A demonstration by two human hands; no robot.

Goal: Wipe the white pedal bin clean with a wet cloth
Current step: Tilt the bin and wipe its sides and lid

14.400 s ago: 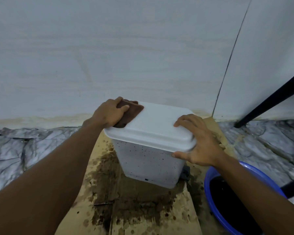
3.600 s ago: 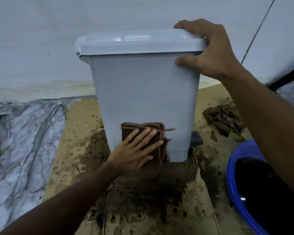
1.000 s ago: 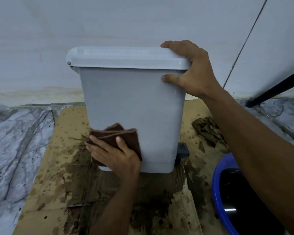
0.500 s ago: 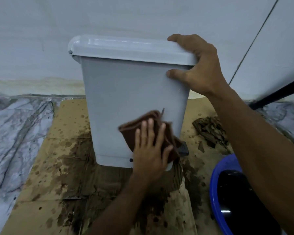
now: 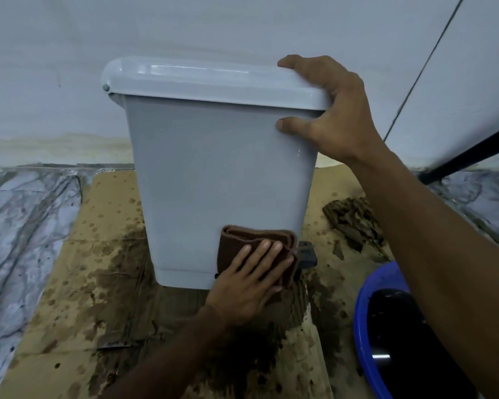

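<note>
- While the left hand (image 5: pixel 248 283) presses the folded brown cloth (image 5: pixel 257 240) flat against the lower right corner of the near wall of the white pedal bin (image 5: pixel 219 180), fingers straight and spread over the fabric, the wiping looks well under way rather than finished.
- The right hand (image 5: pixel 337 116) grips the bin's top right corner, fingers curled over the lid (image 5: pixel 208 82) and thumb pressed on the wall below, steadying it upright.
- The bin stands on a sheet of cardboard (image 5: pixel 98 226), close to the pale wall (image 5: pixel 185 24), with its dark pedal (image 5: pixel 308 256) poking out at the bottom right, just beside the cloth.
- The near wall and the lid show no spots and carry a wet sheen, so I judge them done or nearly so; the base rim, the pedal and the hidden sides cannot be judged and may be left to do.
- The cardboard is soaked dark beneath and in front of the bin and speckled with drips further out; a heap of brown scraps (image 5: pixel 355 220) lies on it to the right.
- A blue basin (image 5: pixel 366 306) of dark water sits near the bin at the right, grey-veined marble floor (image 5: pixel 20 220) surrounds the cardboard, and a black bar (image 5: pixel 473 151) slants across the far right.
</note>
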